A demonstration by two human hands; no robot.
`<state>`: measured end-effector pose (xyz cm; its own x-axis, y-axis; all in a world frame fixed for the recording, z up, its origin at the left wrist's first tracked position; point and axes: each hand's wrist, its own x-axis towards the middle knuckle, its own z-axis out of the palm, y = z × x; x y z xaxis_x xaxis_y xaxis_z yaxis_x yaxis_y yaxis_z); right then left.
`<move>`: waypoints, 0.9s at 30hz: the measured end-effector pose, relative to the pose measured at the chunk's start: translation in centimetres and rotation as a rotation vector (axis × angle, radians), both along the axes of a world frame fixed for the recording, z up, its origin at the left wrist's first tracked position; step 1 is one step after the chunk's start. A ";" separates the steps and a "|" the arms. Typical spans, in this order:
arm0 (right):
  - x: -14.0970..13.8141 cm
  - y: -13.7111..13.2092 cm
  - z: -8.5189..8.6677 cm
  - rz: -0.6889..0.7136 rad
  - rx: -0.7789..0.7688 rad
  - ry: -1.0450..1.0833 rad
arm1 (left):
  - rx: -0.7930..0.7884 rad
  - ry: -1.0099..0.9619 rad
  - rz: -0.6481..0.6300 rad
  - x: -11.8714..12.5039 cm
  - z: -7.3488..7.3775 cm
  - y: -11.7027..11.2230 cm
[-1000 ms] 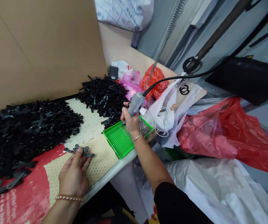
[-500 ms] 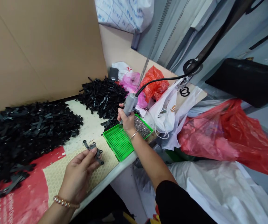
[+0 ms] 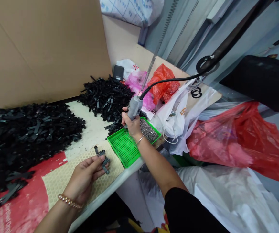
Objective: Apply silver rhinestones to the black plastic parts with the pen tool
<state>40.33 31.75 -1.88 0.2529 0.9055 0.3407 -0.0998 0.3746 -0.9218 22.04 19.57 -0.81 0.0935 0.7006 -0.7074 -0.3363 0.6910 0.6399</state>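
Note:
Between the thumb and fingers of my left hand (image 3: 87,173) is a small dark plastic bracket (image 3: 102,158) with several round-ended arms. It is held above the yellowish honeycomb-patterned mat (image 3: 59,181). My right hand (image 3: 132,124) is wrapped round a grey electric screwdriver (image 3: 134,106), which hangs from a coil spring and trails a black cable. The screwdriver's lower end points down at the green perforated tray (image 3: 124,149); its tip is mostly hidden by the hand. Many small metal screws (image 3: 149,130) lie in the tray's right part.
A large heap of black plastic parts (image 3: 30,132) covers the table's left, and a smaller heap (image 3: 106,97) lies behind the tray. Plastic bags, including an orange-red bag (image 3: 163,82), lie at the back right. A translucent red bag (image 3: 236,142) hangs beyond the table edge.
My left hand, with the bracket, has shifted slightly right and down, towards the green tray. My right hand stays over the tray with the screwdriver. The view has shifted a little.

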 end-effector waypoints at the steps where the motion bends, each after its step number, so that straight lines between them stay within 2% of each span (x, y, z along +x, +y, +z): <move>1: 0.0 0.0 0.0 0.003 -0.003 -0.004 | 0.003 -0.001 -0.001 0.0 -0.1 0.0; 18: 0.0 -0.2 0.3 0.000 -0.009 -0.087 | 0.019 -0.025 0.001 -0.1 -0.3 -0.1; 27: -0.1 -0.4 0.2 0.006 -0.038 -0.066 | 0.033 -0.030 -0.011 -0.1 -0.1 -0.3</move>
